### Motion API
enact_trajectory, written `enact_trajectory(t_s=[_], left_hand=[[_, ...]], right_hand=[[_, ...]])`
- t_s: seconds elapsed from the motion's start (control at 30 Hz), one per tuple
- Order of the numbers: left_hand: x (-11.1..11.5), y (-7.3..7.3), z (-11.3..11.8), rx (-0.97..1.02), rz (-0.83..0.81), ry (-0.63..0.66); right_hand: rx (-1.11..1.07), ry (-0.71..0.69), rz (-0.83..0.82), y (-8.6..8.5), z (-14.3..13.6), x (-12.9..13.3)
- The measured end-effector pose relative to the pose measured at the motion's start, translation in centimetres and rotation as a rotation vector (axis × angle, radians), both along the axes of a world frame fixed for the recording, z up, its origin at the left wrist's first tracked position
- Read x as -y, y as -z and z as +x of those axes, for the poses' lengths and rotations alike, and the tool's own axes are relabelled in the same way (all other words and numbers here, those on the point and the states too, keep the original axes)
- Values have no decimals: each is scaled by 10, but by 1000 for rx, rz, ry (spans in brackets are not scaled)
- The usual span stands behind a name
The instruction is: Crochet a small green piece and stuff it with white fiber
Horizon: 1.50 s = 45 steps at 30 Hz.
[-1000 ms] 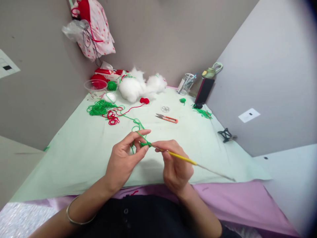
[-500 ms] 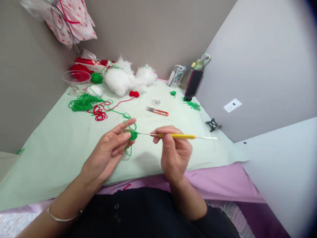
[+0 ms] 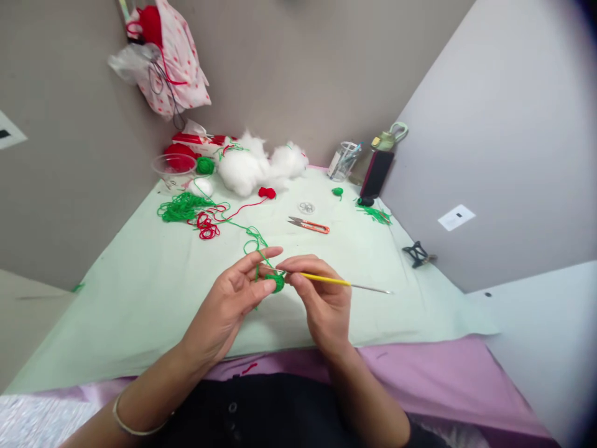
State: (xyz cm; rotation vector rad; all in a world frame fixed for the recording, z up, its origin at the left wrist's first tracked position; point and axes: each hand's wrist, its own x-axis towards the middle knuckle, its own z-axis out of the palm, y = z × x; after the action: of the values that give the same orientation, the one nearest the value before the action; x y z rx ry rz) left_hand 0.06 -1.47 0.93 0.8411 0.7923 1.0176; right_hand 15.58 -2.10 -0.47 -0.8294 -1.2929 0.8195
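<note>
Between the thumb and fingers of my left hand [image 3: 236, 295] is a small green crochet piece [image 3: 277, 283]. Green yarn [image 3: 254, 236] runs from it past my raised index finger and back over the table. My right hand [image 3: 321, 298] grips a crochet hook with a yellow handle [image 3: 326, 279], its bare metal rear end pointing right. The hook's front shaft lies at the upper edge of the green piece, and my right fingertips are close beside it. The hook's very tip is hard to make out among my left fingers.
Thread snips [image 3: 310, 225] and a small clear dish [image 3: 306, 208] lie beyond my hands. Green yarn [image 3: 184, 206], red yarn [image 3: 208, 225] and white stuffing [image 3: 242, 171] are at the back left. A phone [image 3: 377, 174] leans against a bottle [image 3: 385, 140], near a clear cup [image 3: 344, 160].
My right hand has come in closer to my left, and the hook has moved from the piece's right side to across its top edge. The camera view has shifted.
</note>
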Motion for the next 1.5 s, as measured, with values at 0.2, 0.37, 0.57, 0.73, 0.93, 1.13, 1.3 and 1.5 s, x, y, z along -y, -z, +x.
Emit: enact_trajectory(t_s=[0.2, 0.37, 0.57, 0.73, 0.93, 1.13, 1.3, 1.5], left_hand=[[1, 0, -1, -25, -15, -17], [0, 1, -3, 3, 8, -24], [0, 6, -5, -79, 133, -61], [6, 6, -1, -246, 228, -209], [-1, 8, 4, 167, -131, 56], [-5, 4, -1, 164, -100, 0], [-2, 1, 5, 37, 28, -37], [-5, 6, 7, 190, -117, 9]], right_hand=[[-112, -31, -100, 9, 5, -1], [-188, -87, -118, 6, 5, -1], [11, 3, 12, -4, 5, 8], [479, 153, 347, 8, 3, 12], [555, 358, 463, 19, -2, 9], [9, 102, 84, -1, 2, 4], [104, 86, 102, 2, -4, 2], [438, 270, 361, 11, -2, 6]])
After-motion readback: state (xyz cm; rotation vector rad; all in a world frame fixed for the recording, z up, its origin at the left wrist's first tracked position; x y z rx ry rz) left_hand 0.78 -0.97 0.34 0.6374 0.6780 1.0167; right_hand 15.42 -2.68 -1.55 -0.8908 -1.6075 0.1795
